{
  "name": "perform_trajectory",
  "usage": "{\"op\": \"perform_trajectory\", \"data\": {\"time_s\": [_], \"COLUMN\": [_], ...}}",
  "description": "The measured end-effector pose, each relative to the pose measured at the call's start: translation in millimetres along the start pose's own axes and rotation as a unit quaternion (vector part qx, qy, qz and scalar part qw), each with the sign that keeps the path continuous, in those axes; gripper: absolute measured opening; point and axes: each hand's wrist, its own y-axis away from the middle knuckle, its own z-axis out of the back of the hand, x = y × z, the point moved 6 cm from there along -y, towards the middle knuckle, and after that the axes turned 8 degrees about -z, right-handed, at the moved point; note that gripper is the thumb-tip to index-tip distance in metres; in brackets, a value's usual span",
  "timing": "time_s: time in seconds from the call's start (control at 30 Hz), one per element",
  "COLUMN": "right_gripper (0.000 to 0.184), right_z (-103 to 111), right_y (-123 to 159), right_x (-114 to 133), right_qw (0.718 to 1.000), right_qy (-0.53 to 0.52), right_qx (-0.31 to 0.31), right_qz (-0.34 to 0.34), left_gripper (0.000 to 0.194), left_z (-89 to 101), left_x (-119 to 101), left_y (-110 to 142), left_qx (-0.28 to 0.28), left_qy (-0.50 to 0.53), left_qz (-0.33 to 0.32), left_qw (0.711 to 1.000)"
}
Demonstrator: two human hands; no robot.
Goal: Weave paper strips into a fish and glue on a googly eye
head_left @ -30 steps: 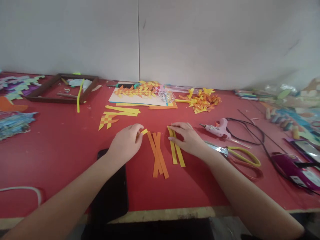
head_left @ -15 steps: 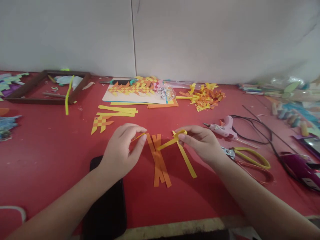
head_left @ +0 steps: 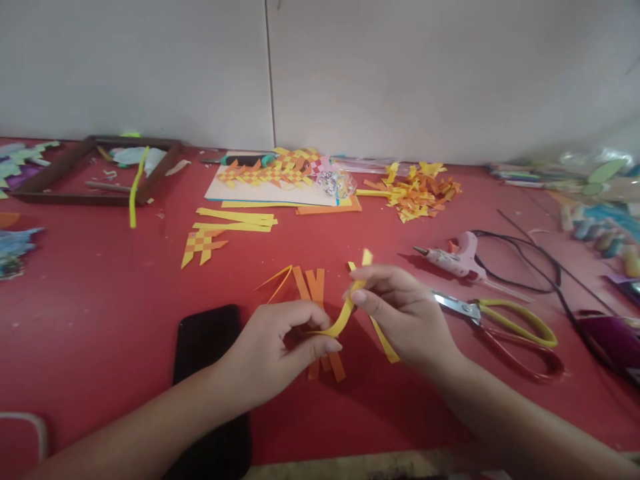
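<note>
A bent yellow paper strip (head_left: 345, 315) stretches between my two hands. My left hand (head_left: 285, 347) pinches its lower end between thumb and fingers. Higher up, my right hand (head_left: 400, 313) grips the same strip, whose tip sticks up past the fingers. Beneath my hands, several orange paper strips (head_left: 313, 283) lie crossed on the table, partly hidden by my left hand. A folded strip (head_left: 281, 280), seen edge-on, stands just left of them. Another yellow strip (head_left: 384, 341) lies under my right hand.
A black phone (head_left: 207, 340) lies by my left forearm. Scissors (head_left: 495, 327) and a pink glue gun (head_left: 457, 257) with its cord are at right. Behind are a woven paper fish (head_left: 203, 245), yellow strips (head_left: 235, 219), paper scraps (head_left: 420, 193) and a brown frame (head_left: 55, 199).
My left hand has let go of the folded strip, which stays on the table, and moved right and nearer to take the yellow strip's end. The yellow strip has opened out of its loop.
</note>
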Motion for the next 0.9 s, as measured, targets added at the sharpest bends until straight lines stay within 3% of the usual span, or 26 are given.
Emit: {"op": "perform_trajectory", "data": {"time_s": [0.1, 0.23, 0.3, 0.37, 0.47, 0.67, 0.83, 0.9], "right_gripper": [0.011, 0.045, 0.063, 0.066, 0.054, 0.040, 0.015, 0.014], "right_z": [1, -9, -10, -9, -8, -16, -13, -7], "right_y": [2, 5, 5, 5, 6, 11, 11, 9], "right_x": [2, -1, -1, 1, 9, 19, 21, 22], "right_qw": [0.998, 0.986, 0.970, 0.955, 0.953, 0.955, 0.972, 0.981], "right_qy": [0.063, 0.142, 0.219, 0.273, 0.266, 0.219, 0.169, 0.142], "right_qx": [-0.001, 0.084, 0.087, 0.064, 0.059, 0.123, 0.085, 0.050], "right_qz": [0.015, 0.033, 0.063, 0.098, 0.131, 0.157, 0.142, 0.120], "left_gripper": [0.032, 0.030, 0.025, 0.021, 0.015, 0.012, 0.005, 0.021], "left_z": [-0.8, -0.3, -0.6, -1.2, -2.4, 1.3, 1.5, 4.8], "left_x": [0, -4, -8, -12, -15, -16, -7, 0], "left_y": [-2, -3, -3, -1, 1, 1, 3, 5], "left_qx": [0.008, 0.004, 0.009, 0.015, 0.022, -0.010, -0.025, -0.066], "left_qy": [-0.040, -0.109, -0.129, -0.149, -0.180, -0.188, -0.149, -0.112], "left_qz": [-0.010, -0.057, -0.087, -0.119, -0.159, -0.177, -0.109, -0.063], "left_qw": [0.999, 0.992, 0.988, 0.982, 0.971, 0.966, 0.983, 0.989]}}
